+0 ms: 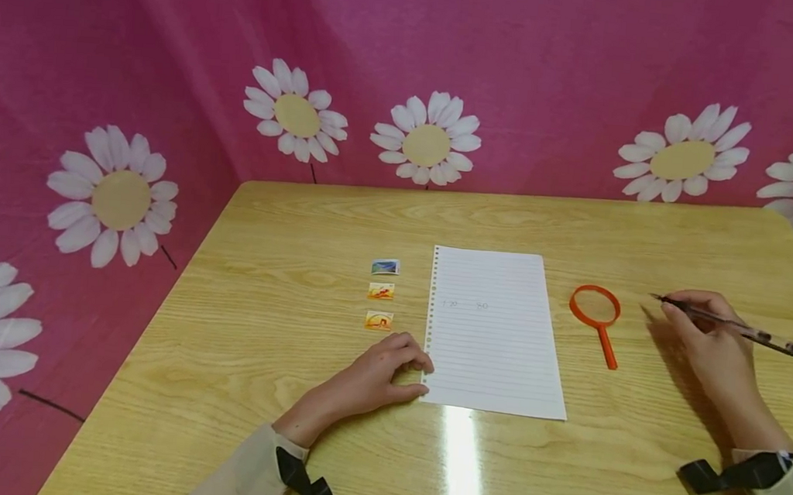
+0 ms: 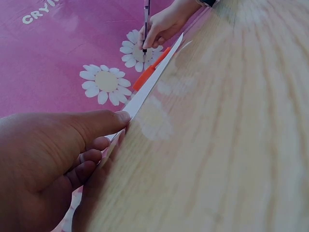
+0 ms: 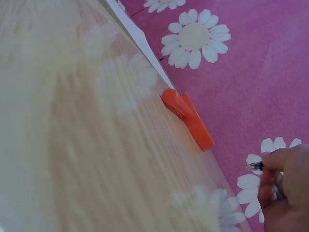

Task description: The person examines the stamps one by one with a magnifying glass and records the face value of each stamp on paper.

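Note:
A lined, hole-punched sheet of paper [image 1: 493, 356] with faint pencil-grey numbers near its upper middle lies on the table. On its lower left edge rests my left hand [image 1: 382, 375], thumb and fingertips touching the punched margin. My right hand [image 1: 720, 351] pinches a slim dark pen [image 1: 746, 329] with its tip bare, raised to the right of a magnifying glass [image 1: 608, 346] with an orange rim and handle. The right wrist view shows the pen tip [image 3: 255, 166] poking out past the fingers, apart from the paper.
Left of the paper, three small stamp-like pictures form a column: a blue one [image 1: 386, 267], an orange one [image 1: 381, 292] and another orange one [image 1: 379, 321]. Behind the wooden table [image 1: 264, 237] hangs a pink cloth [image 1: 522, 71] printed with daisies.

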{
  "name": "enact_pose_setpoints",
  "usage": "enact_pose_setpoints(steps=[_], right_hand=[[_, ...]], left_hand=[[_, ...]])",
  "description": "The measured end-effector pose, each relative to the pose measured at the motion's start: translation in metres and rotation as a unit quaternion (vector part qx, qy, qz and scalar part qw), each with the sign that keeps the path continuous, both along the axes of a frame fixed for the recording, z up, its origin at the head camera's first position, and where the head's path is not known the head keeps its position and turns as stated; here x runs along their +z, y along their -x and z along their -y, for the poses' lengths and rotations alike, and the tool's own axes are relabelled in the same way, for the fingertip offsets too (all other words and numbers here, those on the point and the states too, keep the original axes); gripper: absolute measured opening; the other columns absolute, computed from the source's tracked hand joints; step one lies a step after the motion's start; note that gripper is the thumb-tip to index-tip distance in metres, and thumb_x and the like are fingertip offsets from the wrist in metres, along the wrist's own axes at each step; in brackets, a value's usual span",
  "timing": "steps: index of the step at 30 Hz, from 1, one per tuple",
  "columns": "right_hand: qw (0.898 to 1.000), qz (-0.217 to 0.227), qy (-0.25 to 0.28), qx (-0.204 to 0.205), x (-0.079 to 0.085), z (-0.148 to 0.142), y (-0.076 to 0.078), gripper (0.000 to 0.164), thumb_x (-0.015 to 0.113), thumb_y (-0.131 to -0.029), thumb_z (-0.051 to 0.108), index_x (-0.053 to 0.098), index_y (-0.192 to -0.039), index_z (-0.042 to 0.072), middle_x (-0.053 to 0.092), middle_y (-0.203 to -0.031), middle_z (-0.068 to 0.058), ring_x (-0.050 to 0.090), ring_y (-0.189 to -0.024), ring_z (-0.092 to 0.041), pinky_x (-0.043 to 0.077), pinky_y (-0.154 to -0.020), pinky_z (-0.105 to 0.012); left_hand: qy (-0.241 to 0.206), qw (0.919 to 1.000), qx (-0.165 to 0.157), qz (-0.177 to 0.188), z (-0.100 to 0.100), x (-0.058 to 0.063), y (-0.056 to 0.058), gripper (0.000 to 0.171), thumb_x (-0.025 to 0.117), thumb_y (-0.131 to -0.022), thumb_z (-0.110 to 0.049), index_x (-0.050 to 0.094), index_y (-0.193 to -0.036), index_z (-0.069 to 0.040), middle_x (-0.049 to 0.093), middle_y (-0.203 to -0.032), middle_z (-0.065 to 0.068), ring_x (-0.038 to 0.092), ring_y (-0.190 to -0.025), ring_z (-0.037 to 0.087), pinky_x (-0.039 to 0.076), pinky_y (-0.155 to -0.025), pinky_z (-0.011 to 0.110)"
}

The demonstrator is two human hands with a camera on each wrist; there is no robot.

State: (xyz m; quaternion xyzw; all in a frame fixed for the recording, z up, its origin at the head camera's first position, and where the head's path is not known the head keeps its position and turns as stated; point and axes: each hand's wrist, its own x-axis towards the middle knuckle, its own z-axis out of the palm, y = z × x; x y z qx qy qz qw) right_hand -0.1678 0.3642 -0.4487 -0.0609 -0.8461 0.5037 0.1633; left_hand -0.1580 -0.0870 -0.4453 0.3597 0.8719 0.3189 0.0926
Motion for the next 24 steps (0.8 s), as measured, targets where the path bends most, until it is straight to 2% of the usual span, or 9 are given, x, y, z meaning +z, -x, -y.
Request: enact_pose_setpoints(steps=[5, 7, 8, 10, 13, 15, 17, 21, 24], right_hand=[[0.997, -0.071, 0.003, 0.032, -0.001, -0.004, -0.002, 0.030, 0.062, -0.094, 0.003, 0.061, -0.124, 0.004, 0.061, -0.099, 0.023, 0.059, -0.084, 0.014, 0.045, -0.070, -0.001], [0.996, -0.085, 0.001, 0.032, -0.001, -0.005, -0.003, 0.032, 0.062, -0.093, 0.000, 0.061, -0.124, 0.003, 0.061, -0.098, 0.023, 0.060, -0.083, 0.015, 0.045, -0.071, 0.000], [0.996, -0.087, 0.005, 0.034, -0.001, -0.006, -0.003, 0.032, 0.062, -0.093, -0.001, 0.061, -0.125, 0.003, 0.061, -0.096, 0.022, 0.061, -0.080, 0.014, 0.046, -0.069, -0.002], [0.995, -0.072, 0.047, 0.044, -0.002, -0.008, -0.003, 0.033, 0.061, -0.094, 0.001, 0.060, -0.126, 0.006, 0.064, -0.096, 0.021, 0.064, -0.078, 0.011, 0.048, -0.067, -0.005], [0.996, -0.049, 0.061, 0.043, -0.003, -0.012, -0.002, 0.031, 0.059, -0.096, 0.008, 0.061, -0.127, 0.009, 0.066, -0.094, 0.022, 0.064, -0.078, 0.011, 0.047, -0.063, -0.006], [0.997, -0.042, 0.055, 0.045, -0.003, -0.013, -0.002, 0.030, 0.058, -0.098, 0.011, 0.061, -0.128, 0.008, 0.067, -0.093, 0.023, 0.063, -0.080, 0.011, 0.047, -0.063, -0.007], [0.998, -0.039, 0.019, 0.036, -0.003, -0.013, -0.002, 0.030, 0.058, -0.098, 0.013, 0.062, -0.128, 0.010, 0.065, -0.093, 0.026, 0.061, -0.080, 0.013, 0.045, -0.062, -0.005], [0.997, -0.059, -0.015, 0.042, -0.002, -0.012, -0.004, 0.036, 0.057, -0.097, 0.007, 0.058, -0.134, 0.008, 0.061, -0.107, 0.030, 0.057, -0.092, 0.017, 0.044, -0.072, 0.000], [0.995, -0.082, -0.039, 0.044, 0.000, -0.012, -0.004, 0.040, 0.056, -0.096, 0.000, 0.056, -0.136, 0.004, 0.059, -0.107, 0.032, 0.056, -0.095, 0.019, 0.041, -0.077, 0.002]], left_hand=[[0.001, 1.0000, 0.000, 0.003, 0.000, 0.001, 0.000, 0.020, 0.072, -0.089, -0.023, 0.066, -0.107, -0.014, 0.058, -0.107, 0.001, 0.051, -0.096, 0.011, 0.045, -0.089, 0.026], [0.001, 1.0000, -0.001, 0.001, 0.000, 0.000, 0.000, 0.020, 0.072, -0.089, -0.023, 0.066, -0.107, -0.014, 0.058, -0.107, 0.001, 0.051, -0.096, 0.011, 0.045, -0.089, 0.026], [0.000, 1.0000, -0.001, 0.000, 0.000, 0.001, 0.001, 0.020, 0.072, -0.089, -0.023, 0.066, -0.106, -0.014, 0.058, -0.107, 0.001, 0.051, -0.096, 0.011, 0.045, -0.089, 0.026], [-0.001, 1.0000, -0.003, -0.004, 0.000, 0.000, 0.001, 0.020, 0.072, -0.089, -0.023, 0.066, -0.107, -0.014, 0.058, -0.107, 0.001, 0.051, -0.096, 0.011, 0.045, -0.089, 0.026], [-0.001, 1.0000, -0.004, -0.003, 0.000, -0.001, 0.001, 0.021, 0.072, -0.090, -0.023, 0.066, -0.107, -0.014, 0.058, -0.107, 0.001, 0.051, -0.095, 0.011, 0.046, -0.089, 0.026], [-0.001, 1.0000, -0.005, -0.004, 0.000, -0.001, 0.001, 0.020, 0.072, -0.090, -0.023, 0.066, -0.107, -0.014, 0.057, -0.107, 0.001, 0.050, -0.095, 0.011, 0.046, -0.089, 0.026], [-0.001, 1.0000, -0.005, -0.007, 0.000, -0.001, 0.001, 0.020, 0.072, -0.090, -0.023, 0.066, -0.107, -0.014, 0.057, -0.106, 0.001, 0.051, -0.095, 0.011, 0.046, -0.089, 0.027], [-0.003, 1.0000, -0.005, -0.005, 0.001, -0.001, 0.001, 0.020, 0.072, -0.090, -0.023, 0.066, -0.106, -0.014, 0.057, -0.106, 0.001, 0.051, -0.095, 0.011, 0.046, -0.088, 0.026], [-0.005, 1.0000, -0.005, -0.006, 0.001, -0.001, 0.001, 0.020, 0.072, -0.090, -0.022, 0.066, -0.106, -0.013, 0.058, -0.106, 0.001, 0.051, -0.095, 0.011, 0.046, -0.088, 0.027]])
